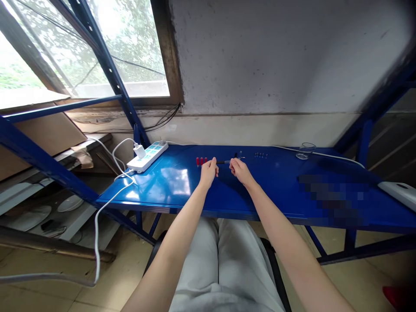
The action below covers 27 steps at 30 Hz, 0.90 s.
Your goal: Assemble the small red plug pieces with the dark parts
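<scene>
Between my hands, above the blue table (175, 190), runs a slim black rod with a thin metal end (222, 162). My left hand (208, 174) is closed around its dark end. My right hand (241, 171) is pinched shut at the metal end, and what its fingertips hold is too small to make out. Just left of my left hand, several small red pieces with pale metal ends (197, 161) stand in a row. Beyond my right hand are a small black piece (235, 154) and a clear piece (241, 153). Several tiny metal parts (261, 155) lie in rows farther right.
A white power strip (148, 157) with a plugged-in charger sits at the table's left end, its cable hanging over the edge. A drinking glass (305, 151) stands at the back right. Blue frame posts (110, 69) rise at both sides. A white object (398, 193) lies far right.
</scene>
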Motion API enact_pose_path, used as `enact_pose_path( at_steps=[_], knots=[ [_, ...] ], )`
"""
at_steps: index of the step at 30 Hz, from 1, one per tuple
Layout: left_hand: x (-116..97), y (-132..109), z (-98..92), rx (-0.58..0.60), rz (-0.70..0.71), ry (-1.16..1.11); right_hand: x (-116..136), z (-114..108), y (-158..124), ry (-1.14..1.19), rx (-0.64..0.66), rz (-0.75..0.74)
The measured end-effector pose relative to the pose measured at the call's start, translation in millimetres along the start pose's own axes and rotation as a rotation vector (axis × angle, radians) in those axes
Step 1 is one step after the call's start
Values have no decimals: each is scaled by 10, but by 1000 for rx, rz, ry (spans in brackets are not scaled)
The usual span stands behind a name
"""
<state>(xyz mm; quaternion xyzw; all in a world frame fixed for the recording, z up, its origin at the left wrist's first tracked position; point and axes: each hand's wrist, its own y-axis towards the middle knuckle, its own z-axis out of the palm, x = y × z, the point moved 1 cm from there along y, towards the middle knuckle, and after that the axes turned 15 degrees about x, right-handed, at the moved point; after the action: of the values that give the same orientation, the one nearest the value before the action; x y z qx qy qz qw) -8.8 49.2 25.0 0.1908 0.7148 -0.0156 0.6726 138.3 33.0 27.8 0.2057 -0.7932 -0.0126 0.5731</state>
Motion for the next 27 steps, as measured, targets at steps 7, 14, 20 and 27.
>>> enact_pose_path(
  at_steps=[7,14,20,27],
  knots=[
    [-38,-29,-10,-106,66,116,7,9,-13,-11,52,2],
    [-57,-59,-5,-146,145,201,-6,2,2,-267,63,-9],
    [-111,-83,-45,-263,182,165,-20,-38,13,-277,-35,20],
    [-56,-35,20,33,107,27,-20,12,49,-138,-136,-96]
  ],
)
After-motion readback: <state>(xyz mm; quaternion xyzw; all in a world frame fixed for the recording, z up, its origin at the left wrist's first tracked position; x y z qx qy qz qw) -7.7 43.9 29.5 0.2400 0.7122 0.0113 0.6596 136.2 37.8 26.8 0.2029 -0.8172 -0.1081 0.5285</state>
